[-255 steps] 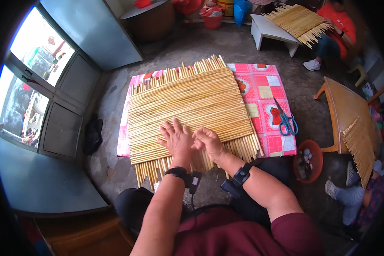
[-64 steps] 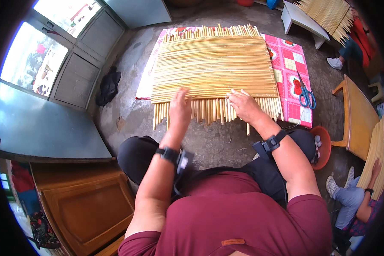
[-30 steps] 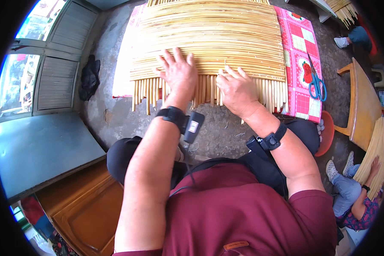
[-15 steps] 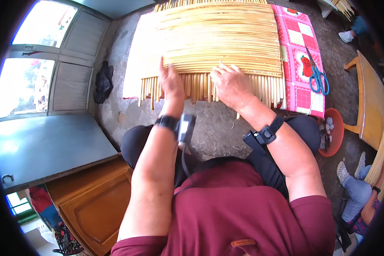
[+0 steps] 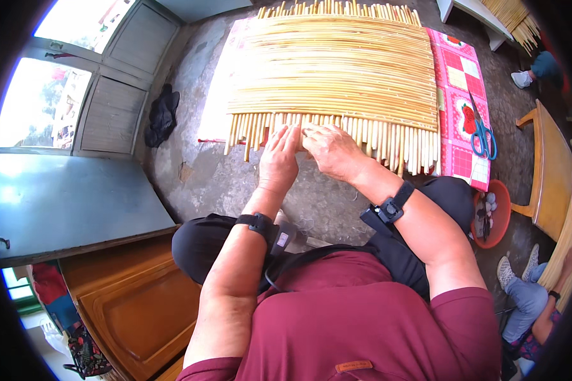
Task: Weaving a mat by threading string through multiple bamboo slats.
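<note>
A wide mat of straight yellow reeds (image 5: 337, 63) lies on a pink checked, flower-patterned cloth (image 5: 454, 70), with uneven reed ends sticking out along its near and far edges. At the near edge my left hand (image 5: 279, 155) is closed, fingers pressed together on the reed ends. Just right of it my right hand (image 5: 333, 152) is curled on the same ends, fingertips beside the left hand's; exactly what they pinch is partly hidden. Blue-handled scissors (image 5: 483, 140) lie on the cloth to the mat's right.
A red basin (image 5: 499, 225) with small items sits by my right knee. A wooden stool (image 5: 546, 184) stands at right, near a co-worker's legs (image 5: 524, 301) and another reed mat. A white bench (image 5: 454, 11) is behind. Cabinets (image 5: 76, 197) and a dark cloth bundle (image 5: 162, 114) are at left.
My left hand has come off the mat's surface, down and right to the near-edge reed ends, now close beside my right hand, which has shifted slightly left along that edge.
</note>
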{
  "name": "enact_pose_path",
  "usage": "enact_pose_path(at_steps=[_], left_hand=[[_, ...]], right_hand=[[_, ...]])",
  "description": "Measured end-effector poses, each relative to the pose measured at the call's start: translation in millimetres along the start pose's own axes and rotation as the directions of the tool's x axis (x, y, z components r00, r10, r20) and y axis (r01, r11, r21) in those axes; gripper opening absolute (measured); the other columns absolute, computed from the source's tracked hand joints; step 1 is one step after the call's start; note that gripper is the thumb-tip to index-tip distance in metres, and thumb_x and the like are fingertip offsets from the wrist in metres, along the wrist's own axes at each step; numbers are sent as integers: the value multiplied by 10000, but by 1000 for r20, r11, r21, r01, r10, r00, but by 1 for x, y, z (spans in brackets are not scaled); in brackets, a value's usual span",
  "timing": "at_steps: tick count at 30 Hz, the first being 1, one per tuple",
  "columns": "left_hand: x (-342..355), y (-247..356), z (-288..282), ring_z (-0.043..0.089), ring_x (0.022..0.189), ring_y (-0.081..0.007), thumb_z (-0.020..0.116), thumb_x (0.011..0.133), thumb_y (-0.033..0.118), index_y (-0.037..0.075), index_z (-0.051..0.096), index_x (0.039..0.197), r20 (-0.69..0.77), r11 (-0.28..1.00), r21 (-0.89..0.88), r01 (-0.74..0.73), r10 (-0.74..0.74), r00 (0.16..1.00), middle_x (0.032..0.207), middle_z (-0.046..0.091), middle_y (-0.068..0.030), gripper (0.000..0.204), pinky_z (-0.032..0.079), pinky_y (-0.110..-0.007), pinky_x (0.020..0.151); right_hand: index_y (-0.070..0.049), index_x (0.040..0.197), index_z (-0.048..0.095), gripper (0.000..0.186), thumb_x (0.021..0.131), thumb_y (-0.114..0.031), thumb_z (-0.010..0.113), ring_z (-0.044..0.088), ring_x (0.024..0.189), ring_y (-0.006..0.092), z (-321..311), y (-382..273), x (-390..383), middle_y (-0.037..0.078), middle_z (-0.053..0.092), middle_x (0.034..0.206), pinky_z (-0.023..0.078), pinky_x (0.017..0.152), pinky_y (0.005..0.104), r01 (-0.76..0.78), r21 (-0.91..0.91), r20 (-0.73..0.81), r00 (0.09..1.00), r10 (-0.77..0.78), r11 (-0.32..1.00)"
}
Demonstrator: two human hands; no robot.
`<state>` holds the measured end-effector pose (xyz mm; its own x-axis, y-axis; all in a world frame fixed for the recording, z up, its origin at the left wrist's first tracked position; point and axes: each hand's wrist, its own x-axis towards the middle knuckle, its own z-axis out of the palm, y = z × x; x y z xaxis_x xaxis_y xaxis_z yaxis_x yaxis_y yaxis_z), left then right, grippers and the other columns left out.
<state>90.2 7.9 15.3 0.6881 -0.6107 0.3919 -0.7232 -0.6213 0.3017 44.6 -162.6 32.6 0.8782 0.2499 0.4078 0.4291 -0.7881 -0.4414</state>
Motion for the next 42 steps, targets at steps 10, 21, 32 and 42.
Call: enact_pose_path(at_steps=[10, 21, 32, 42], left_hand=[[-14, -16, 19, 399, 1317, -307, 541, 789, 35, 36, 477, 1322, -3, 998, 43, -41, 42, 999, 1386, 465, -141, 538, 322, -456, 1080], [-9, -11, 17, 508, 1235, -276, 542, 830, 41, 66, 600, 1192, -95, 1000, 27, 3, 0, 996, 1267, 584, -113, 368, 392, -427, 1028], [-8, -13, 7, 524, 1160, -355, 524, 753, -58, 48, 596, 1067, -190, 982, -179, 59, -94, 977, 1191, 597, -146, 339, 430, -429, 994], [-11, -21, 11, 482, 1198, -374, 555, 762, 1, 16, 592, 1081, -137, 999, -40, -1, -5, 991, 1286, 519, -181, 322, 420, -416, 1003]], right_hand=[[-19, 842, 616, 145, 781, -124, 537, 533, 1175, 323, 6, -15, 6, 198, 631, 1124, 334, 1069, 440, -32, -150, 55, 998, 41, 988], [-15, 895, 610, 142, 800, -102, 551, 538, 1166, 324, 1, 0, 11, 177, 628, 1133, 408, 1002, 419, -65, 40, 65, 996, 62, 997], [-75, 873, 642, 155, 824, -174, 532, 526, 1179, 302, 11, -18, 19, 129, 637, 1139, 437, 882, 432, -35, -334, 88, 994, 68, 942], [-62, 902, 646, 195, 828, -203, 533, 571, 1071, 305, 9, -39, 54, 126, 653, 1060, 460, 858, 430, -104, -475, 387, 867, 313, 874]])
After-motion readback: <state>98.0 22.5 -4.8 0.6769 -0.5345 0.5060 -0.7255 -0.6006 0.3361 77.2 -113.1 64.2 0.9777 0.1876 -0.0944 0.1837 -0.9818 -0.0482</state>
